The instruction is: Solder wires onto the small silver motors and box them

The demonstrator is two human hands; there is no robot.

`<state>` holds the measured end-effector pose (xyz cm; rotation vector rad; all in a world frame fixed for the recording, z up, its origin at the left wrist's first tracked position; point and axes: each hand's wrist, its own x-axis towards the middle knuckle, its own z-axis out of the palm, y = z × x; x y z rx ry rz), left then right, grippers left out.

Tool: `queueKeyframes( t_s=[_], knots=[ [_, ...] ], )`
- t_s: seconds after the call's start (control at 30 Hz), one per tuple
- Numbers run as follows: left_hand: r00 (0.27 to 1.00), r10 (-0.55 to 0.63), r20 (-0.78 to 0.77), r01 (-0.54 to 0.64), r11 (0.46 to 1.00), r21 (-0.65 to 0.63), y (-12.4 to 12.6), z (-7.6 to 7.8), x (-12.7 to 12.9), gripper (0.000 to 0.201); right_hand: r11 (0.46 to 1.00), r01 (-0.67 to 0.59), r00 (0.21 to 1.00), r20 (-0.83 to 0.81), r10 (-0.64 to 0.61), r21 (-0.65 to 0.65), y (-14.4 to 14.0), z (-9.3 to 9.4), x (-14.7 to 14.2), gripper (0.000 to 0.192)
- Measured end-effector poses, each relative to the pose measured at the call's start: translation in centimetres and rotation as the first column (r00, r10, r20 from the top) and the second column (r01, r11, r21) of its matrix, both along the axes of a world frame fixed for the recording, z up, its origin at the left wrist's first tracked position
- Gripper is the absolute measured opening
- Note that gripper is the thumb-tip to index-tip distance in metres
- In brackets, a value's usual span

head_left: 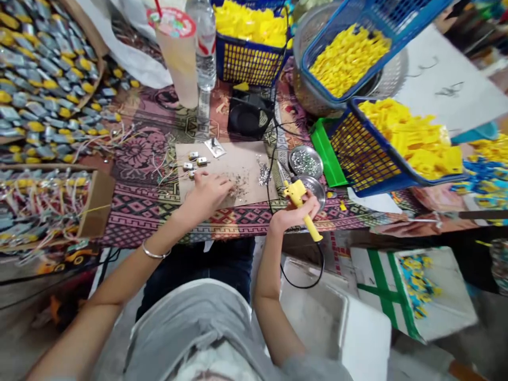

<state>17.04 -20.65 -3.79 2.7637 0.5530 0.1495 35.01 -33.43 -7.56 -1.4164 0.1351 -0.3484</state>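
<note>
Yellow tool: right hand grips the corded yellow screwdriver just right of the cardboard sheet, tip raised, ready.
Left hand: left hand lies on the cardboard, fingers curled over small screws; holding any, cannot tell.
Metal parts: small metal pieces at the cardboard's far-left corner.
Surroundings: screw dishes right of the cardboard; blue baskets crowd beyond.

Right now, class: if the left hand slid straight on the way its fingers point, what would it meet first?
Probably the small heap of screws on the cardboard sheet, just ahead of the left hand; beyond lies a shinier pile.
</note>
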Motion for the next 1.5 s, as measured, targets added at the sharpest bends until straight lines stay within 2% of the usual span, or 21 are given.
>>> queueKeyframes(
  t_s=[0.1,0.3,0.67,0.8,0.87,0.93,1.0,1.07,1.1,1.13,1.17,1.23,1.3,1.4,1.5],
  knots=[
    [1.0,-0.003,0.025,0.004,1.0,-0.028,-1.1,-0.2,-0.1,0.02,0.999,-0.006,1.0,-0.007,0.006,0.037,0.1,0.4,-0.1,0.031],
    [0.997,-0.071,0.042,0.071,0.997,-0.008,-2.0,-1.4,1.5,0.016,0.993,-0.023,1.0,0.0,0.023,0.114,0.0,0.9,-0.5,0.028],
    [0.978,0.189,0.086,-0.18,0.978,-0.103,-2.6,-1.8,1.0,0.009,0.995,-0.037,0.999,0.012,0.036,0.097,-0.1,0.5,-0.4,0.026],
    [0.967,0.237,0.092,-0.231,0.97,-0.074,-3.1,-2.1,1.4,0.01,0.996,-0.037,0.999,0.003,0.037,0.077,-0.1,0.4,-0.3,0.027],
    [0.961,0.23,0.152,-0.222,0.973,-0.064,-3.4,-1.2,1.0,0.008,0.998,-0.033,0.999,-0.003,0.033,0.058,-0.1,0.4,-0.3,0.028],
    [0.928,0.213,0.306,-0.194,0.977,-0.091,-3.7,0.7,-0.3,0.008,0.998,-0.029,1.0,-0.002,0.029,0.048,-0.1,0.3,-0.3,0.028],
    [0.835,0.233,0.499,-0.179,0.972,-0.154,-3.7,3.0,-2.6,0.013,0.999,-0.03,1.0,0.011,0.029,0.045,-0.1,0.2,-0.3,0.028],
    [0.692,0.349,0.632,-0.273,0.937,-0.219,-3.3,4.7,-5.3,0.018,0.998,-0.043,0.999,0.029,0.042,0.037,-0.2,0.2,-0.2,0.027],
    [0.627,0.409,0.664,-0.345,0.909,-0.234,-2.9,5.1,-6.6,0.019,0.998,-0.052,0.998,0.036,0.051,0.034,-0.1,0.2,-0.2,0.027],
    [0.617,0.443,0.651,-0.39,0.89,-0.236,-2.4,5.0,-7.7,0.018,0.997,-0.061,0.997,0.041,0.06,0.037,-0.1,0.2,-0.1,0.026],
    [0.649,0.458,0.608,-0.407,0.884,-0.232,-1.8,4.6,-8.6,0.017,0.997,-0.067,0.997,0.042,0.065,0.043,-0.1,0.2,-0.1,0.026],
    [0.781,0.426,0.457,-0.367,0.905,-0.216,-0.9,2.6,-9.8,0.018,0.996,-0.073,0.997,0.04,0.071,0.056,0.0,0.3,-0.1,0.026],
    [0.856,0.391,0.338,-0.343,0.919,-0.195,-0.3,0.3,-10.1,0.02,0.995,-0.089,0.995,0.039,0.087,0.051,-0.2,0.3,-0.4,0.027],
    [0.836,0.442,0.327,-0.413,0.897,-0.158,-0.3,-2.2,-9.7,0.02,0.988,-0.153,0.988,0.036,0.152,0.023,-1.3,0.3,-2.1,0.029],
    [0.789,0.479,0.385,-0.467,0.874,-0.131,-0.5,-2.9,-9.4,0.02,0.976,-0.217,0.976,0.009,0.217,0.026,-2.9,0.1,-5.1,0.027]
  ],
)
